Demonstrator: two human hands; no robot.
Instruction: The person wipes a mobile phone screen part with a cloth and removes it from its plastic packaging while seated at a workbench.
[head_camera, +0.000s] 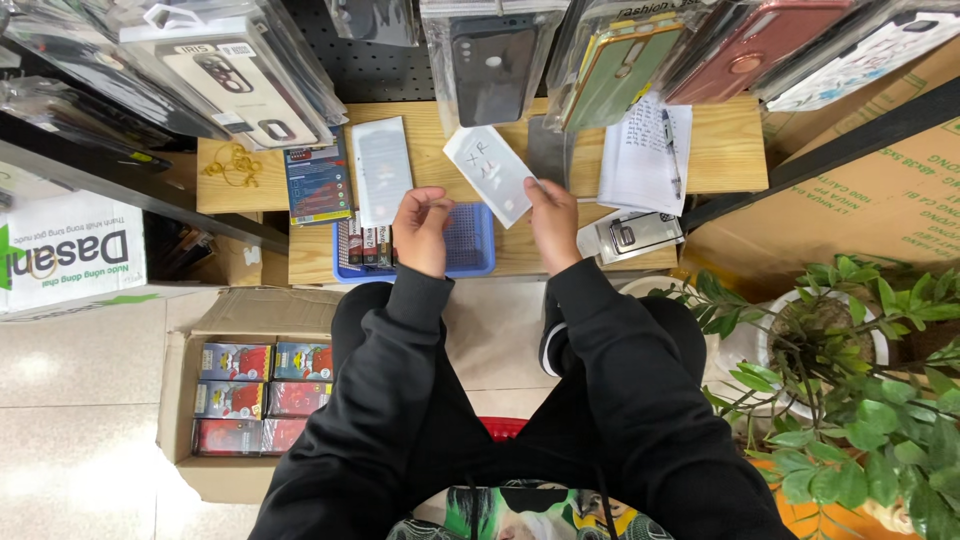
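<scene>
My right hand (553, 222) pinches the near edge of a flat white packet (488, 172) with handwriting on it, held tilted above a small wooden table (725, 150). My left hand (422, 228) hovers over a blue mesh basket (470, 240), fingers curled, holding nothing that I can see. A second white flat packet (382, 168) lies on the table to the left of that hand. Both arms wear black sleeves.
Phone cases in clear bags (250, 70) hang above the table. A written notepad with a pen (647, 152), a blue booklet (316, 182) and a clear case (630, 236) lie on the table. An open carton of small boxes (255, 400) sits left; a potted plant (850, 350) right.
</scene>
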